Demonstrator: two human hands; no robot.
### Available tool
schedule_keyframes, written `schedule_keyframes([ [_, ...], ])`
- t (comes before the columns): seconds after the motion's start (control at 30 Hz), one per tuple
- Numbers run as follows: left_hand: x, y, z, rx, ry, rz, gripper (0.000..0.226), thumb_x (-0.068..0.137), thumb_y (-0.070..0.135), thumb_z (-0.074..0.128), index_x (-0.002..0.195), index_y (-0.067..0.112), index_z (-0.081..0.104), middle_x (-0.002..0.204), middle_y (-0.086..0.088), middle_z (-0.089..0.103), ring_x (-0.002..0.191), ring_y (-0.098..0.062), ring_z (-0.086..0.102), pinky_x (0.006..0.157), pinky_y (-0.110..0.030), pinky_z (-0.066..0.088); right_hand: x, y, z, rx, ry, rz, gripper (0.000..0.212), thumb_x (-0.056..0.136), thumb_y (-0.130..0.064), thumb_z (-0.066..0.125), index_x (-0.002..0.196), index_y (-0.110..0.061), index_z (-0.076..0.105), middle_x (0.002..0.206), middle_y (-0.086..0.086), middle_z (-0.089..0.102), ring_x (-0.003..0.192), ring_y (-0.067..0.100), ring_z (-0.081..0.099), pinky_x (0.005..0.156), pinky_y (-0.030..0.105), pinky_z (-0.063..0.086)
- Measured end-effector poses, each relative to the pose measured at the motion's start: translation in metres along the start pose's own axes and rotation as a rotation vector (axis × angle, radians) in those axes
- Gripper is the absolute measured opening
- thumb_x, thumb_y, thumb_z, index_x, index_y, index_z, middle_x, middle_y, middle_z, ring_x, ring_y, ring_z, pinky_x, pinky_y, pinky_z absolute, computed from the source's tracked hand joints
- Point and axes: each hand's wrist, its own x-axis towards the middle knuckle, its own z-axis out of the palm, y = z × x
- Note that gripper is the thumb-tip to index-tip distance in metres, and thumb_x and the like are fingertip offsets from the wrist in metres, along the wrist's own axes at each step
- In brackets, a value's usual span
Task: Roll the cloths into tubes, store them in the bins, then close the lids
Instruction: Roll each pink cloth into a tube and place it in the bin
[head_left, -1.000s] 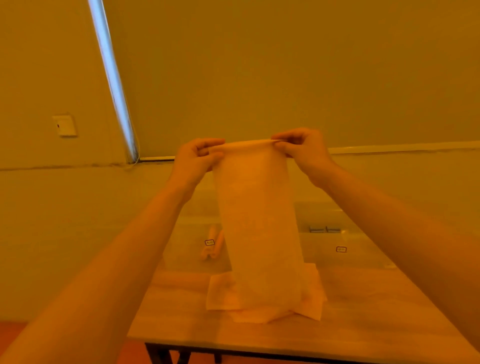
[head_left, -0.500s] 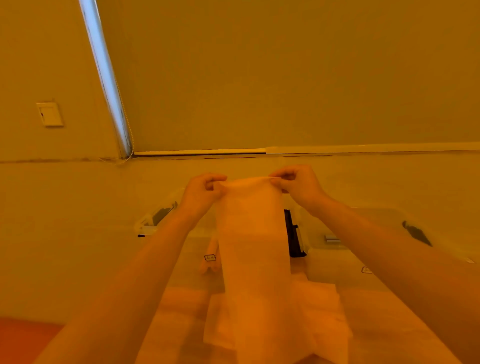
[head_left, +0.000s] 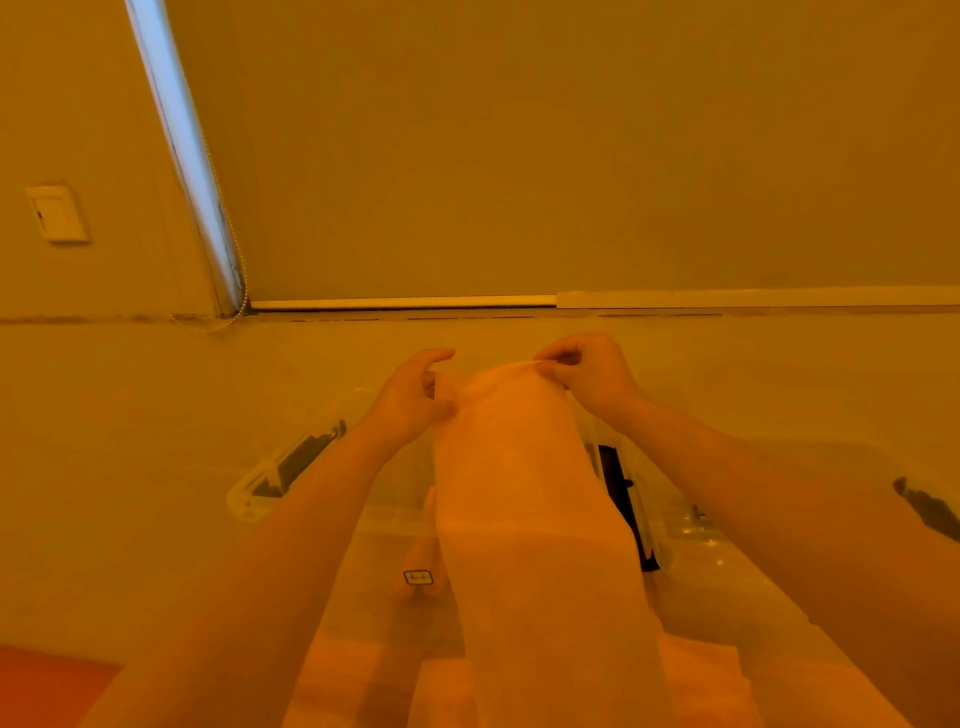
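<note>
A pale cloth hangs lengthwise in front of me, held up by its top edge. My right hand pinches the top right corner between thumb and fingers. At the top left corner, my left hand holds the cloth with its thumb and lower fingers, and its index finger sticks out straight. Behind the cloth stand two clear bins. The left bin has rolled cloths lying inside it. Part of the right bin shows past my right forearm. The lids are not clearly visible.
Black latches sit on the bins at the left, between the bins and at the far right. More flat cloths lie on the wooden table below the hanging cloth. A wall rises right behind the bins.
Both hands have come down with the cloth and sit lower over the bins. The view has moved closer to the bins. My left index finger has lifted off the cloth's edge.
</note>
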Motion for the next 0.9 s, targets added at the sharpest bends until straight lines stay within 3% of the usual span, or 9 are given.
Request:
schedule_keyframes([
  [0.1, 0.005, -0.022, 0.003, 0.012, -0.076, -0.035, 0.085, 0.078, -0.009, 0.068, 0.143, 0.035, 0.035, 0.133, -0.013, 0.051, 0.113, -0.029, 0.057, 0.084, -0.036, 0.055, -0.002, 0.021, 0.013, -0.07, -0.078, 0.016, 0.012, 0.087, -0.008, 0.066, 0.098, -0.009, 0.072, 0.095, 0.006, 0.068, 0.087, 0.017, 0.063, 0.079, 0.029, 0.053],
  [0.2, 0.006, -0.034, 0.004, 0.113, -0.101, -0.071, 0.089, 0.077, -0.004, 0.072, 0.145, 0.035, 0.031, 0.118, -0.009, 0.055, 0.098, -0.022, 0.059, 0.073, -0.028, 0.053, -0.003, 0.035, 0.022, -0.158, -0.132, 0.012, 0.019, 0.085, -0.009, 0.07, 0.104, -0.009, 0.07, 0.104, 0.008, 0.067, 0.092, 0.017, 0.062, 0.082, 0.034, 0.055],
  [0.3, 0.004, -0.041, 0.004, 0.206, -0.098, -0.075, 0.082, 0.076, 0.0, 0.076, 0.143, 0.026, 0.037, 0.089, -0.008, 0.059, 0.07, -0.016, 0.059, 0.06, -0.026, 0.05, -0.006, 0.04, 0.024, -0.154, -0.139, 0.031, 0.029, 0.083, -0.01, 0.073, 0.112, -0.011, 0.067, 0.102, 0.008, 0.067, 0.09, 0.018, 0.064, 0.082, 0.033, 0.056],
  [0.37, 0.002, -0.044, 0.003, 0.228, -0.085, -0.083, 0.071, 0.076, 0.003, 0.077, 0.137, 0.018, 0.045, 0.079, -0.003, 0.057, 0.063, -0.014, 0.056, 0.058, -0.028, 0.049, -0.008, 0.04, 0.022, -0.138, -0.118, 0.032, 0.033, 0.081, -0.012, 0.075, 0.113, -0.011, 0.066, 0.095, 0.008, 0.07, 0.085, 0.017, 0.066, 0.081, 0.033, 0.056],
  [0.47, -0.003, -0.041, -0.001, 0.245, -0.044, -0.09, 0.056, 0.078, 0.007, 0.076, 0.129, 0.015, 0.052, 0.077, -0.001, 0.058, 0.063, -0.013, 0.055, 0.056, -0.025, 0.046, -0.013, 0.039, 0.014, -0.117, -0.04, 0.034, 0.034, 0.08, -0.018, 0.076, 0.112, -0.011, 0.066, 0.093, 0.006, 0.07, 0.085, 0.017, 0.066, 0.08, 0.037, 0.057],
  [0.67, -0.043, -0.011, -0.002, -0.036, 0.159, 0.055, 0.034, 0.084, 0.008, 0.07, 0.117, 0.012, 0.061, 0.076, 0.0, 0.062, 0.062, -0.008, 0.057, 0.047, -0.015, 0.042, -0.056, 0.017, -0.007, 0.119, 0.146, 0.07, 0.022, 0.085, -0.022, 0.071, 0.105, -0.012, 0.07, 0.096, 0.003, 0.067, 0.086, 0.013, 0.061, 0.072, 0.022, 0.051],
  [0.8, -0.102, 0.002, 0.006, -0.218, 0.183, 0.146, 0.03, 0.084, 0.002, 0.068, 0.113, 0.01, 0.064, 0.078, 0.001, 0.061, 0.059, 0.002, 0.056, 0.049, -0.013, 0.041, -0.114, 0.005, -0.02, 0.277, 0.198, 0.099, 0.018, 0.089, -0.017, 0.067, 0.106, -0.011, 0.068, 0.091, 0.003, 0.067, 0.072, 0.005, 0.061, 0.06, 0.014, 0.05],
  [0.9, -0.143, 0.002, 0.012, -0.303, 0.215, 0.14, 0.028, 0.083, -0.001, 0.067, 0.11, 0.008, 0.066, 0.081, 0.001, 0.061, 0.063, 0.006, 0.056, 0.055, -0.01, 0.043, -0.159, 0.005, -0.027, 0.333, 0.193, 0.132, 0.015, 0.089, -0.016, 0.066, 0.104, -0.019, 0.066, 0.093, -0.001, 0.068, 0.076, 0.008, 0.062, 0.063, 0.015, 0.052],
])
